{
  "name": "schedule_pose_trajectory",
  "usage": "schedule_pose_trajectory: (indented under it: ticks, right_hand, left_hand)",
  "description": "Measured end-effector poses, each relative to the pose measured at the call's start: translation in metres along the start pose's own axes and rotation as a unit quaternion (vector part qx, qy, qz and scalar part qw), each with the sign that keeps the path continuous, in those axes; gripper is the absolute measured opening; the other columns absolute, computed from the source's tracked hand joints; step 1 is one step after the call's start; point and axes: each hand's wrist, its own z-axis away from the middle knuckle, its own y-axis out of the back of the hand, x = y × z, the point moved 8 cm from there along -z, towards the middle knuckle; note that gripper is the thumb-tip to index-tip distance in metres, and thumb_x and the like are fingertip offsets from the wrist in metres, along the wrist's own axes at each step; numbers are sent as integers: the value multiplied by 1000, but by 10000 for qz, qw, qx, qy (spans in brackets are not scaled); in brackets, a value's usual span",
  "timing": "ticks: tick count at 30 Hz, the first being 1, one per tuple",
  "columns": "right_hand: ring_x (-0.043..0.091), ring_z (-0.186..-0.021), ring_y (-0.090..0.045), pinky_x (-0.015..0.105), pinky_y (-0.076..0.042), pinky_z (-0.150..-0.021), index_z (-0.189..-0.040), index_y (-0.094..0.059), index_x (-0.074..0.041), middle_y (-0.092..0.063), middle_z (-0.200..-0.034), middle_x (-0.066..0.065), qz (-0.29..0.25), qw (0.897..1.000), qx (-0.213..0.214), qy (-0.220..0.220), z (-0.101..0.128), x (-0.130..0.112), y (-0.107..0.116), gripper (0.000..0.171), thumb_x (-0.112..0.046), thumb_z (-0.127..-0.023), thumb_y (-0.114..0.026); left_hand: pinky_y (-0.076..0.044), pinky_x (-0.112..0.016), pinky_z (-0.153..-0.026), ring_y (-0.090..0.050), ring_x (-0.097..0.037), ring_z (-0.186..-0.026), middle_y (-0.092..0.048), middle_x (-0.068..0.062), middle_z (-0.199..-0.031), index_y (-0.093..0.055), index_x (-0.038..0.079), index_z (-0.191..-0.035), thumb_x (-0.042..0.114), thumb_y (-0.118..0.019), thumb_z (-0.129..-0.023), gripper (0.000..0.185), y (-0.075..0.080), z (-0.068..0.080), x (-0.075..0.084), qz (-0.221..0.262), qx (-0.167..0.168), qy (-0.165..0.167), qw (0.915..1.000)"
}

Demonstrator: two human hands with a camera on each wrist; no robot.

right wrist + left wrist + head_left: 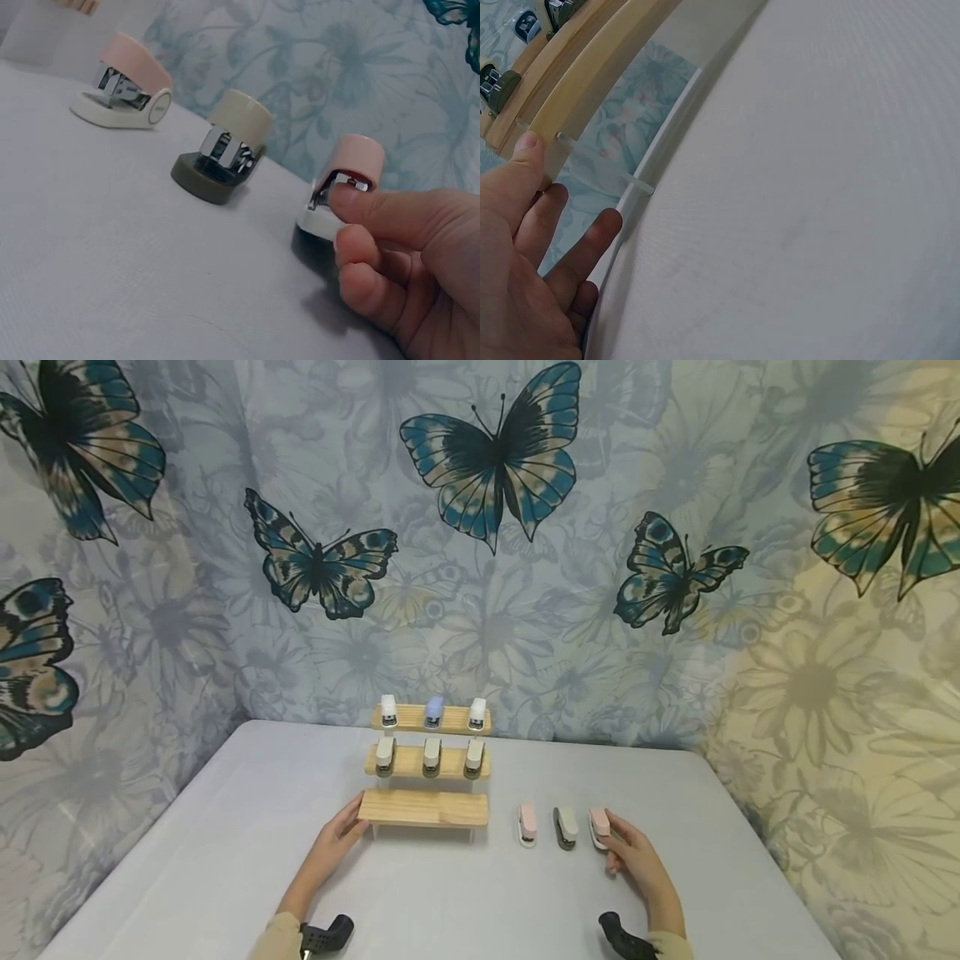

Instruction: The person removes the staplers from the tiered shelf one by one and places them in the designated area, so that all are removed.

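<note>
I see right hand (633, 858) pinching pink stapler (341, 187) | light, rigid, smooth; grip its sides | left hand (339, 839) fingers straight, touching rack (423, 807)

Butterfly-print curtain (480, 568) hangs behind grey table (225, 843).

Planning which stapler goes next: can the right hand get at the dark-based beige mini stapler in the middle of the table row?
Probably yes: the right hand touches the pink stapler right beside the dark-based beige mini stapler, with open table between them.
</note>
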Motion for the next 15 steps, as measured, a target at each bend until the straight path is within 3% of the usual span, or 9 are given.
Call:
schedule_pose_trajectory:
  ticks: [15]
  right_hand:
    - [16, -46, -46, 27, -43, -41, -121, -27, -5, -47, -74, 19, 136, 9998, -133, 23, 1, -3, -1, 52, -7, -75, -51]
  left_hand:
    - [-29, -35, -84, -31, -19, -107, -30, 2, -122, -29, 21, -121, 37, -53, -71, 58, -1, 1, -3, 127, -78, 310, 9994]
